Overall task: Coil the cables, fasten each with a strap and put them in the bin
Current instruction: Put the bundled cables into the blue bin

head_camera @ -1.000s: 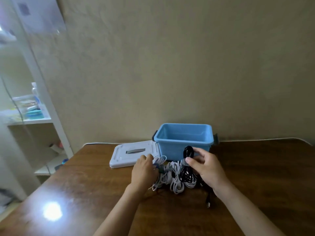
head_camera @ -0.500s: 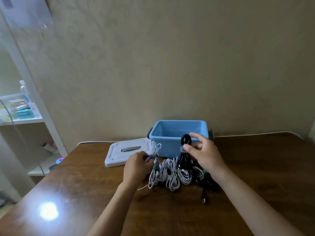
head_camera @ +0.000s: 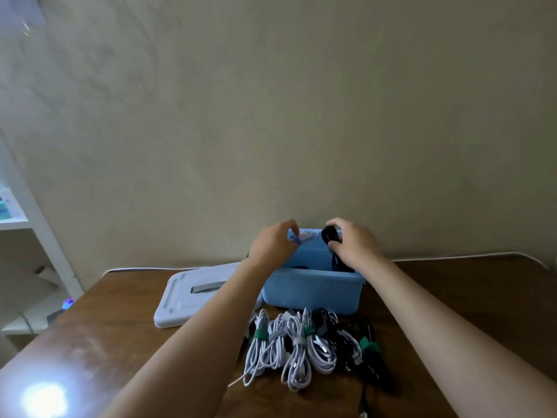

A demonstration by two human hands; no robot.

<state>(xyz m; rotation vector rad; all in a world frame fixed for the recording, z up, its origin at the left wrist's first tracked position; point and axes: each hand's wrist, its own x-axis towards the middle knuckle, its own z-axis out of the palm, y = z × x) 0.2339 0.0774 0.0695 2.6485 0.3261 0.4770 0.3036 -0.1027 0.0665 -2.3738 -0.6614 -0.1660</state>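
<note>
A blue bin (head_camera: 313, 294) stands open at the back of the wooden table (head_camera: 470, 312). My left hand (head_camera: 272, 244) is over the bin's left side and pinches a white coiled cable (head_camera: 306, 236) with a blue strap. Over the bin's right side my right hand (head_camera: 354, 242) grips a black coiled cable (head_camera: 329, 235), which hangs down into the bin. In front of the bin lies a pile of several strapped coils, white cables (head_camera: 289, 348) on the left and black cables (head_camera: 366, 351) on the right.
The bin's white lid (head_camera: 193, 294) lies flat to the left of the bin. A white shelf unit (head_camera: 27, 236) stands beyond the table's left edge. A thin white cable (head_camera: 452, 255) runs along the wall behind the table. A bright glare (head_camera: 43, 399) shows front left.
Both hands have lifted from the pile to above the bin, the left carrying a white coil and the right a black coil. The camera has tilted, so the pile now shows nearer.
</note>
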